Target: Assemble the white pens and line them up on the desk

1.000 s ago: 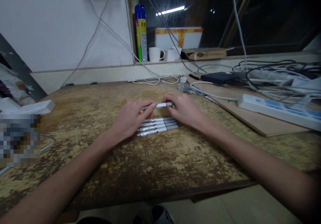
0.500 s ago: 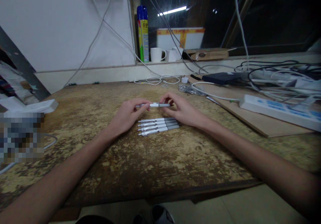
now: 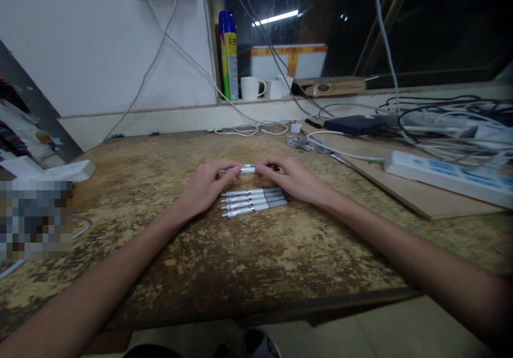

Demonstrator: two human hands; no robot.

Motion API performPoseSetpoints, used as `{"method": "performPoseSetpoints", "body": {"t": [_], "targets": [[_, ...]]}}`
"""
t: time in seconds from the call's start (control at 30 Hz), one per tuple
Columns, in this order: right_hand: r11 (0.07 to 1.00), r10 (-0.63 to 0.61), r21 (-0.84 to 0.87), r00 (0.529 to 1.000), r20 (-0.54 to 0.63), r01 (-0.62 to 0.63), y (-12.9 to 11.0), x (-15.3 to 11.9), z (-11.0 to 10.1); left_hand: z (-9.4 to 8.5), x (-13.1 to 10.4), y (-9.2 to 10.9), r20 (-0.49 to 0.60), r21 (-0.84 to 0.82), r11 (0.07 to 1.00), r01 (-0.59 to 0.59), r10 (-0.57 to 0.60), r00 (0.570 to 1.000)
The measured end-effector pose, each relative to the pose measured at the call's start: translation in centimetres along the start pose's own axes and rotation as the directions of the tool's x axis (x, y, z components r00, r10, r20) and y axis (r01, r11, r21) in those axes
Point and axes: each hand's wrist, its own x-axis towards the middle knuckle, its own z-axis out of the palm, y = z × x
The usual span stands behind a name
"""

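A white pen with a grey grip lies crosswise between my two hands, just above the table. My left hand pinches its left end between thumb and fingers. On the other side, my right hand has thumb and fingers closed on the grey grip end, which they mostly hide. Several similar pens rest side by side on the worn table, nearer to me, their grey ends to the right. My right hand partly covers the tips of that row.
At right are a power strip on a brown board and tangled cables. A crumpled plastic bag lies beyond my right hand. On the sill stand a spray can and a white mug.
My right thumb and fingers have closed around the pen's grey grip, where they were more loosely spread before. My left hand keeps its hold; the row of pens is unmoved.
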Motion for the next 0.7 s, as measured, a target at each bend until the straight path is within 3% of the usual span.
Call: {"method": "performPoseSetpoints", "body": {"t": [0.17,0.33,0.53,0.7], "targets": [[1.000,-0.022,0.008,1.000,-0.016,0.022,-0.05,-0.01,-0.05,0.00,-0.01,0.19,0.010,0.003,1.000,0.000,0.000,1.000],[0.999,0.034,0.042,0.999,-0.010,-0.034,-0.31,0.03,-0.14,-0.10,-0.07,0.63,0.015,0.028,1.000,0.002,-0.002,1.000],[0.995,-0.020,0.096,0.996,-0.082,0.028,-0.03,0.28,-0.11,-0.21,-0.16,0.88,0.042,0.036,0.999,0.002,-0.004,0.999],[0.984,0.044,0.172,0.999,-0.032,-0.037,-0.11,0.24,-0.14,-0.28,-0.18,0.94,0.034,0.042,0.999,0.002,-0.003,0.999]]}}
